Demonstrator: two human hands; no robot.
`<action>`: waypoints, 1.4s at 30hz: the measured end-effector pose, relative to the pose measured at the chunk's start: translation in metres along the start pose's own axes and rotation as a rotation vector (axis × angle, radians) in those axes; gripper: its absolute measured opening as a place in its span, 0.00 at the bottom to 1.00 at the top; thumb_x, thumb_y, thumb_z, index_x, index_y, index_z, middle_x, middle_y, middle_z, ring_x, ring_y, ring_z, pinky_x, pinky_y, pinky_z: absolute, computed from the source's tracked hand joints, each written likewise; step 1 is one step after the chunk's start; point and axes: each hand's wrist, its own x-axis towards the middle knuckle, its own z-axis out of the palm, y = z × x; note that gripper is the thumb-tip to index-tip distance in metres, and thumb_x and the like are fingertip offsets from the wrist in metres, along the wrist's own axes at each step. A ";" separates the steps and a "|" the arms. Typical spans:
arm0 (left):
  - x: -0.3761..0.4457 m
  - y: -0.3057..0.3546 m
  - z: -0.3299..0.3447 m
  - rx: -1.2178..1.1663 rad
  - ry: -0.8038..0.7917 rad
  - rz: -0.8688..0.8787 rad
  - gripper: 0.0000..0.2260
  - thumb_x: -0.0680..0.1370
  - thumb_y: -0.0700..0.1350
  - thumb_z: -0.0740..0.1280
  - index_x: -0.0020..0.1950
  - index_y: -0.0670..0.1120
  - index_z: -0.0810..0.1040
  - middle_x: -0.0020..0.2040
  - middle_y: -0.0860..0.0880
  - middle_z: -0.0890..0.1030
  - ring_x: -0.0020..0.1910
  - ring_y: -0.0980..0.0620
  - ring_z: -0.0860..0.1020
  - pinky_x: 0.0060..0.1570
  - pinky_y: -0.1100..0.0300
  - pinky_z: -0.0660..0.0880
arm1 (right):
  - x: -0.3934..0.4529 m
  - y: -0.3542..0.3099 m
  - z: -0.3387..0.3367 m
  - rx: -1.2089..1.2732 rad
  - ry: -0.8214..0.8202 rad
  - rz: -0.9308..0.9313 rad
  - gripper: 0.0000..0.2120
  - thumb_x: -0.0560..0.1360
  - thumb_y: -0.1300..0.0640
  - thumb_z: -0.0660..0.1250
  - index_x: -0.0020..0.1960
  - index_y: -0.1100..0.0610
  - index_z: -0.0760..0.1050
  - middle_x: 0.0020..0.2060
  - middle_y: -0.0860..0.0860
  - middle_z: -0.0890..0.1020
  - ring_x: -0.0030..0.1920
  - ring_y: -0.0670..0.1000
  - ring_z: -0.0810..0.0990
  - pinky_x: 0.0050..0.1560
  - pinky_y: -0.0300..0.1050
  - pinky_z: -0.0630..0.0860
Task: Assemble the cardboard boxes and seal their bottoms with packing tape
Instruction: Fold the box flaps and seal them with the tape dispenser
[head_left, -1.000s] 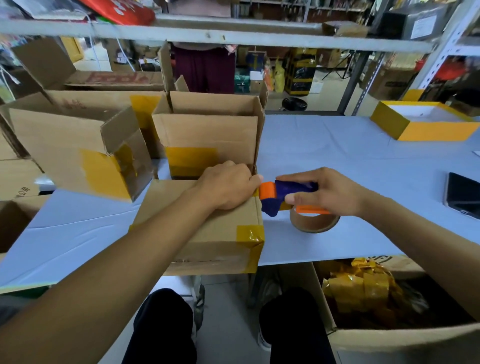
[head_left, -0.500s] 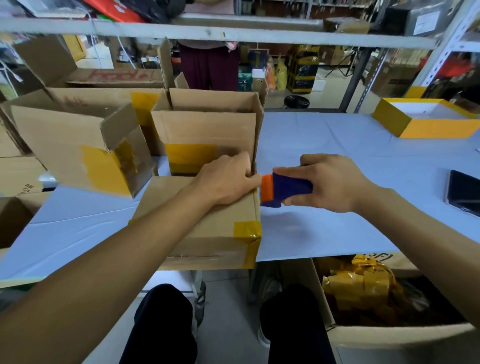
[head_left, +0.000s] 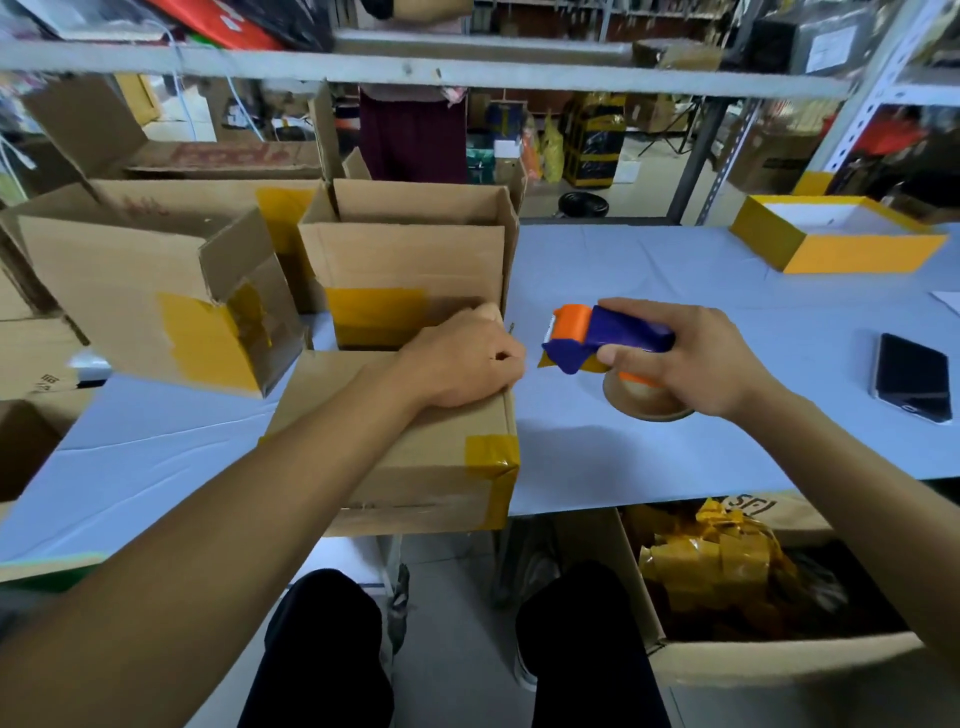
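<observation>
Far left: 2 assembled boxes are standing behind the work. The tilted box (head_left: 156, 291) is showing a yellow tape patch on its lower corner; the upright box (head_left: 410, 270) beside it is open at the top and carrying a yellow strip low on its front.

Centre-left: the current box (head_left: 415, 447) is lying at the near edge of the blue table (head_left: 649, 457), its flat face up and 1 corner overhanging toward the person. A yellow tape end (head_left: 493, 452) is wrapping over its near right corner and running down the side. The box's long axis appears to be running away from the person, toward the upright box.

The left hand (head_left: 467, 358) is resting palm-down on the far right part of that face, fingers curled loosely at the right edge, pinning the box and gripping nothing else.

Centre-right: the right hand (head_left: 670, 358) is closed around the tape dispenser (head_left: 597, 338), blue handle, orange roller, brown roll hanging beneath. The dispenser's roller end is pointing left at the box's right edge, just beside the left hand's knuckles but apart from the cardboard. The right hand is the nearer one to any taping; the box is lying directly left of it.

Judgement: 1 end looks sealed; the far end's state is hidden under the left hand.
</observation>
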 end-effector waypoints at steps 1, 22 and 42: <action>0.001 0.000 0.000 -0.006 -0.005 -0.007 0.14 0.79 0.52 0.60 0.39 0.50 0.79 0.50 0.49 0.71 0.47 0.50 0.74 0.48 0.43 0.76 | -0.003 0.000 -0.002 0.069 0.002 -0.012 0.24 0.71 0.40 0.71 0.67 0.39 0.74 0.53 0.42 0.81 0.51 0.46 0.78 0.49 0.41 0.75; -0.072 0.005 -0.052 -0.516 0.176 -0.185 0.13 0.79 0.43 0.69 0.34 0.44 0.79 0.50 0.38 0.80 0.43 0.51 0.76 0.44 0.58 0.71 | -0.038 -0.046 -0.012 0.345 -0.155 -0.205 0.27 0.71 0.44 0.72 0.68 0.43 0.73 0.55 0.36 0.81 0.55 0.43 0.80 0.47 0.30 0.73; -0.084 -0.003 -0.059 0.288 -0.019 -0.373 0.16 0.74 0.61 0.71 0.46 0.51 0.73 0.60 0.47 0.67 0.66 0.40 0.64 0.63 0.42 0.67 | -0.055 -0.022 0.014 0.058 -0.263 -0.194 0.29 0.72 0.37 0.65 0.71 0.38 0.67 0.47 0.37 0.75 0.49 0.40 0.75 0.43 0.30 0.71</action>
